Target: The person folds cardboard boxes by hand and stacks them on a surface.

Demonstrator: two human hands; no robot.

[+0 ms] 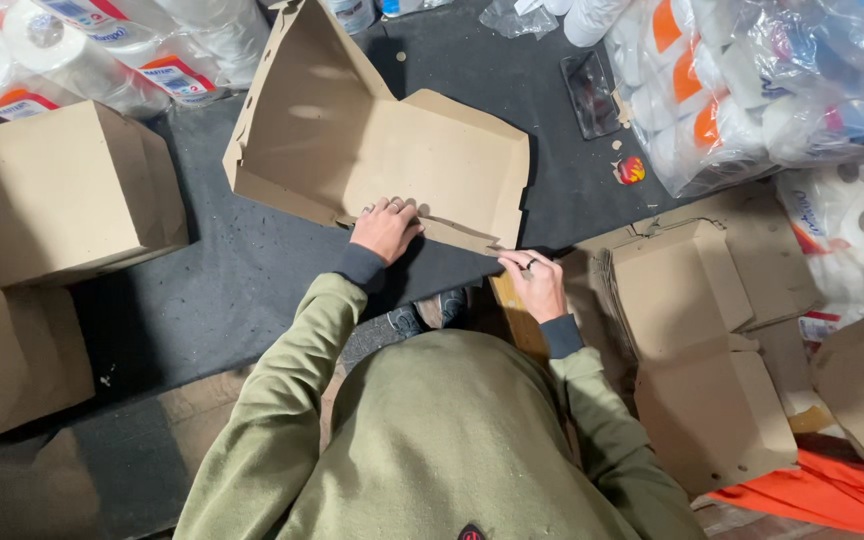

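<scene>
Pressing flat, the left hand spreads its fingers on the near flap of the half-folded cardboard box, while the right hand pinches the flap's right corner; far walls stand, the near side remains unfolded, and finished boxes wait left.

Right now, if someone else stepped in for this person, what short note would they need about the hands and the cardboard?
Left hand: flat, pressing the near flap of the half-folded cardboard box.
Right hand: pinching that flap's right corner.
Box lies on the dark mat, far and left walls up.
Done: assembled boxes on the left.
Left: near edge unfolded; stack of flat blanks on the right.
</scene>
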